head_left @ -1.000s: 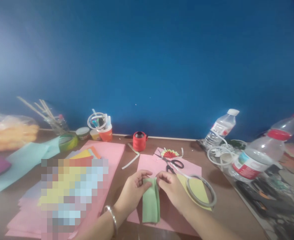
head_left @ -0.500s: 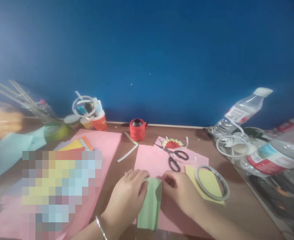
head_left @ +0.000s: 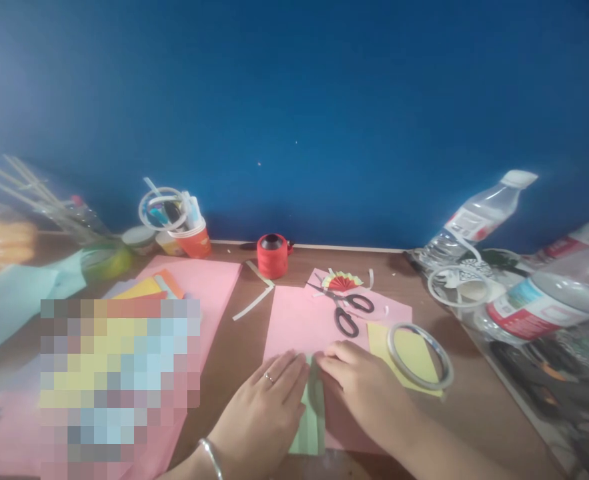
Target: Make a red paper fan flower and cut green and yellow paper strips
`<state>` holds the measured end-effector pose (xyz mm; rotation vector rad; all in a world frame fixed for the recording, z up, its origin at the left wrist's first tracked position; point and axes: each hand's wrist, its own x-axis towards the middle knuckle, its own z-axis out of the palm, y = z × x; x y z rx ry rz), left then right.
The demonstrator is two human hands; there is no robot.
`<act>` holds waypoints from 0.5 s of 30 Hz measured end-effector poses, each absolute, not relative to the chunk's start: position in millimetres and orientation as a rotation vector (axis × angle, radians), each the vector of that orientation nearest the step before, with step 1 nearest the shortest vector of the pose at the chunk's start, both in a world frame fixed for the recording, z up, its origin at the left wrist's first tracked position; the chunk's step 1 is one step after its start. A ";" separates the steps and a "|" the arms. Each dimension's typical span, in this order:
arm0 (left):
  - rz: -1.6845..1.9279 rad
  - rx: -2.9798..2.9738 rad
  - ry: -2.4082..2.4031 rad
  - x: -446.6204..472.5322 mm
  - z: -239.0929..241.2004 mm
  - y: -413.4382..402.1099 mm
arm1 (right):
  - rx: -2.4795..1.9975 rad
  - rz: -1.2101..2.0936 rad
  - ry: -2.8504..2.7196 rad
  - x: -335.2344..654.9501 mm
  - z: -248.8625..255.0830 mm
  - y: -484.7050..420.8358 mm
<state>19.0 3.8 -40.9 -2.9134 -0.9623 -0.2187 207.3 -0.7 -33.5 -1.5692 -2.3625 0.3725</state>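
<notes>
Green paper mostly hidden under left hand, right hand; fingers flat, pressing it.

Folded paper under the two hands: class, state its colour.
The folded paper is light green, clearest in the head view.

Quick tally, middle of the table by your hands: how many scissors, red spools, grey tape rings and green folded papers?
Scissors: 1
Red spool: 1
Grey tape ring: 1
Green folded paper: 1
Total: 4
</notes>
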 end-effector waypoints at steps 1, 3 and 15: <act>-0.206 -2.921 -0.974 17.4 -41.2 3.7 | -1.563 0.365 -2.346 207.3 -34.9 -1.5; -0.174 -2.951 -1.010 16.1 -40.6 4.2 | -1.560 0.338 -2.324 206.8 -38.3 -2.7; -0.131 -3.107 -1.441 28.4 -27.9 3.2 | -1.571 0.404 -2.347 206.0 -49.9 -2.9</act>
